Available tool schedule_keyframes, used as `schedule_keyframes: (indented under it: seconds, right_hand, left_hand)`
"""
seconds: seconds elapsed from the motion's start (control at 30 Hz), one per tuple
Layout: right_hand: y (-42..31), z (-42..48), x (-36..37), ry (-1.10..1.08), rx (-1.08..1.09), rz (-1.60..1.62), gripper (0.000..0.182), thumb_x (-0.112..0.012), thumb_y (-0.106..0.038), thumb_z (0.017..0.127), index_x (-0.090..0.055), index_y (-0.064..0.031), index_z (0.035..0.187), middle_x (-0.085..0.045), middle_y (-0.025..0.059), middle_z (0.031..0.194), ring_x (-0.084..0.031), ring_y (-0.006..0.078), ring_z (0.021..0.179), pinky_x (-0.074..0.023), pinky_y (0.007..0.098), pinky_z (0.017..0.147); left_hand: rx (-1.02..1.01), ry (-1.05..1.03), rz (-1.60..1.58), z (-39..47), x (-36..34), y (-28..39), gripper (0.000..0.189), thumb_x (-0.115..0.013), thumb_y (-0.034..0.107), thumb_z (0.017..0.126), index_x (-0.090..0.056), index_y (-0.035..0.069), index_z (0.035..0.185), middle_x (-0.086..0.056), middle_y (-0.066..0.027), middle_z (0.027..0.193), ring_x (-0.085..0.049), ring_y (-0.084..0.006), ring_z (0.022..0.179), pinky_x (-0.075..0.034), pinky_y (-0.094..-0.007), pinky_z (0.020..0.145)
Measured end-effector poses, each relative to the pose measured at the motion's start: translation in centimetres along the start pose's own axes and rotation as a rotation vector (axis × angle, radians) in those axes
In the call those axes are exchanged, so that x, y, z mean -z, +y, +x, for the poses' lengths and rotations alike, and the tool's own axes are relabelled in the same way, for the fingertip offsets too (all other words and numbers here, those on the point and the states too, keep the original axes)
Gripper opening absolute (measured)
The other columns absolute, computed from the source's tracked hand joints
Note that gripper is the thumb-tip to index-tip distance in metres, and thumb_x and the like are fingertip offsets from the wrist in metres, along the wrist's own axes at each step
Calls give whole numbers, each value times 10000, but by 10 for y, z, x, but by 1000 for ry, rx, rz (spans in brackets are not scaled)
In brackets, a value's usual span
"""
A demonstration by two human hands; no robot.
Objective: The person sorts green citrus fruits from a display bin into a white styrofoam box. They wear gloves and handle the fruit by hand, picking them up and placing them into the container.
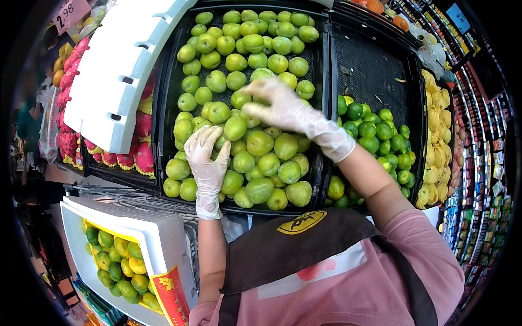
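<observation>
Both my hands wear thin whitish gloves and work over a black crate (pixel 326 53) of green plums (pixel 259 143). My left hand (pixel 207 157) is at the crate's left front, its fingers and thumb curved about a green plum (pixel 218 143) that they partly hide. Farther back and to the right, my right hand (pixel 279 102) is blurred above the heap. Its thumb and fingers are spread, with nothing seen held in them. The plums lie piled at the front and more loosely at the back, where dark crate floor shows between them.
Right of the plums, another black crate holds green citrus fruit (pixel 383 130). Beyond are yellow fruits (pixel 437 134). At left, a white foam lid (pixel 110 73) leans over dragon fruit (pixel 143 159). A foam box (pixel 159 232) of green-orange citrus (pixel 122 265) sits by a wire cart (pixel 134 193).
</observation>
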State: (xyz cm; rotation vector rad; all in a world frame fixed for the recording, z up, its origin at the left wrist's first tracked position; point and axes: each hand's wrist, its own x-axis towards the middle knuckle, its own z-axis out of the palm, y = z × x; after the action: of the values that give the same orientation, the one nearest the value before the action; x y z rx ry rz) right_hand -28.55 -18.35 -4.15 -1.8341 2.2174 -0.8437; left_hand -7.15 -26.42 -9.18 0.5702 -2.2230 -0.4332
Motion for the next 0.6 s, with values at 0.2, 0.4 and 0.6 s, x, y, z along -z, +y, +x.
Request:
schedule_keyframes:
  seconds: [0.2,0.4,0.6]
  right_hand:
    - [71,16,42,-141,-93,-734,398,-766,-207,655,-688,-73,1022,-591,114,1072,-548,306,1014,-453,404,865]
    - [66,13,37,-97,-17,-746,364,-767,-252,694,-707,-36,980,-609,128,1074,-570,295,1038,-466,388,870]
    - [59,-11,70,-90,-156,-341,691,-798,-458,729,-649,46,1177,-559,195,1235,-524,348,1152,-432,419,1011]
  left_hand:
    - [7,-1,2,3,-1,1,313,-736,92,757,-698,77,1067,-681,-72,1085,-591,-285,1103,-388,-407,997]
    - [9,8,-11,1,0,0,307,-733,92,762,-700,76,1067,-684,-73,1084,-587,-282,1107,-384,-405,1000]
    - [8,-3,-6,5,3,8,311,-733,87,763,-700,76,1073,-685,-66,1090,-583,-278,1114,-382,-401,1002]
